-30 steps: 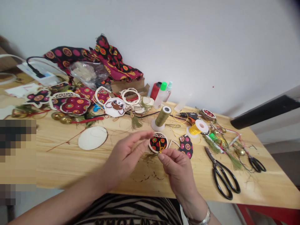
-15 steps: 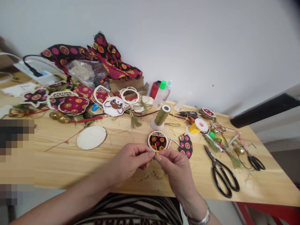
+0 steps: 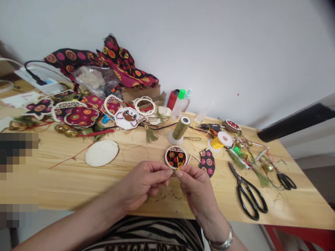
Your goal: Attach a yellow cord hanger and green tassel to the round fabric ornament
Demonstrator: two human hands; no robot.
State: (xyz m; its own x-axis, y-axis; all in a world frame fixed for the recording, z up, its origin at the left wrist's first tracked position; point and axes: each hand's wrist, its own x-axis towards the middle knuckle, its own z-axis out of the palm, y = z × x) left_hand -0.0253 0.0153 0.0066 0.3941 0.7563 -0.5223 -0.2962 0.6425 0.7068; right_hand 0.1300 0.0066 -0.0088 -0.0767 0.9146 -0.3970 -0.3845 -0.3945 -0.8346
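Observation:
My right hand (image 3: pixel 196 183) is closed, thumb and forefinger pinching a yellow cord (image 3: pixel 178 162) whose short end sticks up above the fingertips. My left hand (image 3: pixel 150 179) is closed in a pinch just beside it; what lies between its fingertips is too small to make out. Right behind the fingertips lies a round wooden-framed ornament (image 3: pixel 173 153) with dark flowered fabric and a cut-out lattice at its top. A curved piece of patterned fabric (image 3: pixel 208 162) rests to the right of it.
Black-handled scissors (image 3: pixel 247 193) lie at the right. A spool of olive thread (image 3: pixel 181 128) and a spool of yellow cord (image 3: pixel 219 141) stand behind the hands. Leftward are a white oval disc (image 3: pixel 102 153), fabric ornaments (image 3: pixel 81 116) and brass bells (image 3: pixel 71 131).
The yellow cord end has shifted slightly right with my right fingertips. My two hands' fingertips are a little farther apart, and the left fingers have curled slightly.

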